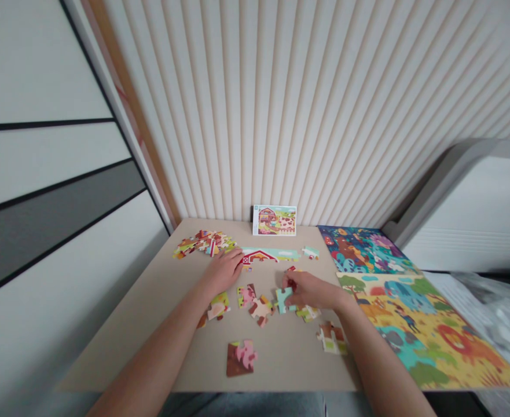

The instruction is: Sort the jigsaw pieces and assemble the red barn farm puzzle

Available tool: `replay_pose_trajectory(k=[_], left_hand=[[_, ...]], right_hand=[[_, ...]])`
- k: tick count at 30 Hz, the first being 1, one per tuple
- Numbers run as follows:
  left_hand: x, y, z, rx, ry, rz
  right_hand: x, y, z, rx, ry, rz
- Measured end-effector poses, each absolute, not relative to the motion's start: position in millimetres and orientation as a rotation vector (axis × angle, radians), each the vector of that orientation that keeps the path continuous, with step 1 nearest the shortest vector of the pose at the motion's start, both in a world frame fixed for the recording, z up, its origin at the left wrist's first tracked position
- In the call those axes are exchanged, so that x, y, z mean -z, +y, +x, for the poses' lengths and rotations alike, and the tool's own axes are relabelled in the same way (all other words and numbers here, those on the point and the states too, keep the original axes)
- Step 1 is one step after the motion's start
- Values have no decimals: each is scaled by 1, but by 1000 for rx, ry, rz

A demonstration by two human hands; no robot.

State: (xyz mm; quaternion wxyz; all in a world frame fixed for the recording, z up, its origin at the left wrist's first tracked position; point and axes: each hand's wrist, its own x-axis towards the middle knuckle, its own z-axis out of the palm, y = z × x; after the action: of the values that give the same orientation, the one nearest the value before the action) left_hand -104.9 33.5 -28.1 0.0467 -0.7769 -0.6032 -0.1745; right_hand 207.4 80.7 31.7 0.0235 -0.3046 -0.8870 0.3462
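Note:
My left hand lies flat with its fingertips at the left end of a joined jigsaw strip, which shows a red barn roof and pale sky. Nearer me on the right, my right hand has thumb and fingers closed on a light blue puzzle piece. Around it are loose pieces: a brown-and-cream piece, a pink pig piece and a green piece partly under the hand. A sky piece sits just off the strip's right end.
A heap of puzzle pieces lies at the back left. A farm picture card stands against the ribbed wall. Two finished puzzles, one dark blue and one yellow, cover the table's right side. Near the front are a pig piece and a fence piece.

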Motion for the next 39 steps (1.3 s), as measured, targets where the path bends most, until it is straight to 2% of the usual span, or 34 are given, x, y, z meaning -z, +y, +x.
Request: replay_pose_trajectory(k=[5,10,21,25,34,39], left_hand=[[29,34,-105,543,-1837,-2381],[30,35,-106,575,-1860,-2389],[30,34,-104,563,-1846,-2378],[30,34,-104,536,-1846,-2377],[32,34,-105,554,-1851,-2376],[33,36,-105,549,-1854,-2376]], right_hand=[[-25,109,219,-1104,-2284,-950],[-7,151,247,-867,-2017,-1164],[8,163,259,-528,-2329,-1027],[12,169,264,-248,-2401,-1275],[9,164,274,19,-2459,-1574],[3,155,268,-104,-2533,-1449]])
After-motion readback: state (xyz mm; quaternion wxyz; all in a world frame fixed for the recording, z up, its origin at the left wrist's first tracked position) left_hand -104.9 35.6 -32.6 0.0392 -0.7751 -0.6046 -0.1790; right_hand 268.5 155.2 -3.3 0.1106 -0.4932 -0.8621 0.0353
